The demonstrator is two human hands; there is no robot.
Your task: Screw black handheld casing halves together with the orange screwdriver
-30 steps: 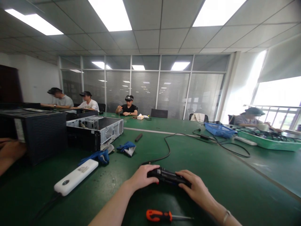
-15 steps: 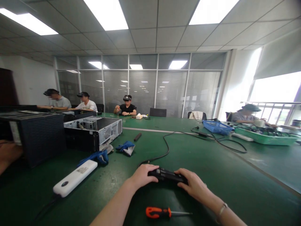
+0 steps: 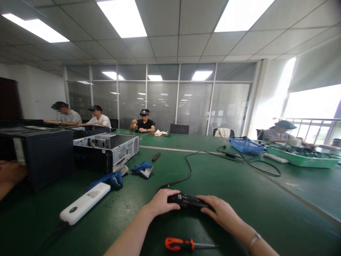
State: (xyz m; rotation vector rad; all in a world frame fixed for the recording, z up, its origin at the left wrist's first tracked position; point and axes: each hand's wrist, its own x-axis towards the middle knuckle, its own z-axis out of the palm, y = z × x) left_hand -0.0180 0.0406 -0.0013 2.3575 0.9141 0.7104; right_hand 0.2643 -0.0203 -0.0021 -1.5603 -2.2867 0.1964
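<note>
A long black device (image 3: 188, 201) lies low over the green table (image 3: 239, 192), its exact kind not clear. My left hand (image 3: 164, 201) grips its left end, with the thumb on the near side and the fingers on the far side. Around the right end my right hand (image 3: 217, 207) is closed in a similar way. A black cable (image 3: 189, 170) runs away from beside my left hand; where it ends there is hidden. Nearer to me, a screwdriver (image 3: 179, 244) with an orange and black handle lies flat, its shaft pointing right.
To the left are a white power strip (image 3: 85, 202), blue-and-grey gloves (image 3: 144, 168), an opened computer case (image 3: 106, 151) and a dark case (image 3: 50, 153). A blue basket (image 3: 246, 146) and a green basket (image 3: 301, 158) stand at right. Several people sit around the table.
The view has tilted up slightly, so everything appears a little lower. Both hands keep hold of the black device, which looks turned slightly.
</note>
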